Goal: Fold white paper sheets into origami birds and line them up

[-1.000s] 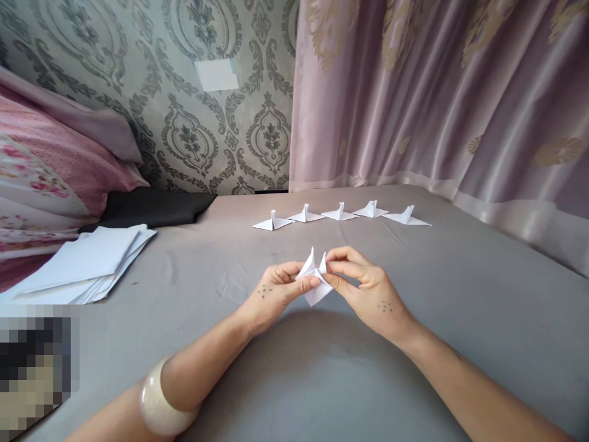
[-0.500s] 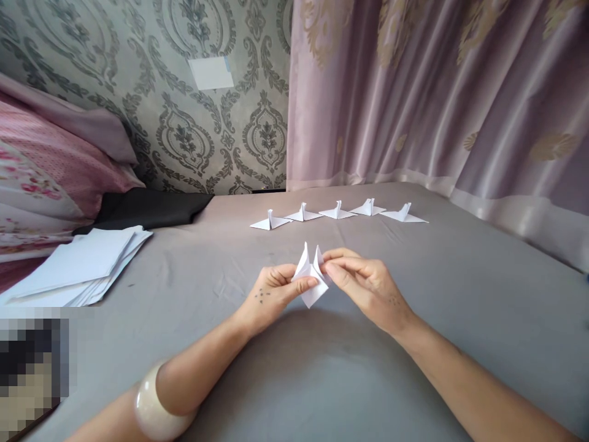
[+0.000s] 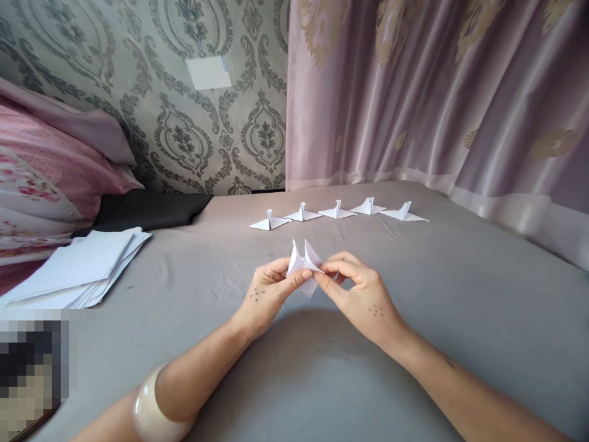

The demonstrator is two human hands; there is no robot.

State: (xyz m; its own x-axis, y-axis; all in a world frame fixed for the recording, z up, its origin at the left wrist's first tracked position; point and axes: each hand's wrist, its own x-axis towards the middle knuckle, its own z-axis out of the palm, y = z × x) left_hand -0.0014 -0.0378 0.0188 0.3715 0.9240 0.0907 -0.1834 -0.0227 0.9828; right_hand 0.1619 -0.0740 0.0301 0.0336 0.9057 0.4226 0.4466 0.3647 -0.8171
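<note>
A white origami crane [image 3: 302, 263] is held up between both hands over the grey sheet [image 3: 350, 380]. Two narrow points rise from its top, and a flap hangs down below the thumbs. My left hand [image 3: 271, 291] pinches its left side, thumb in front and fingers behind. With thumb and forefinger, my right hand [image 3: 361, 288] grips the right flap, its thumb close to the left thumb. The fingers hide part of the folds. Beyond the hands stands a row of several finished-looking paper cranes [image 3: 338, 212] with wings spread.
A stack of white paper [image 3: 78, 264] lies at the left, with black cloth [image 3: 147, 212] behind it. Pink floral fabric [image 3: 50, 184] heaps along the left edge. A pinkish curtain [image 3: 391, 104] hangs at the back right, beside the patterned wall [image 3: 230, 123].
The held paper has shifted slightly left and up and tilted. My right thumb has come down to the lower right flap and closed on it, near my left thumb.
</note>
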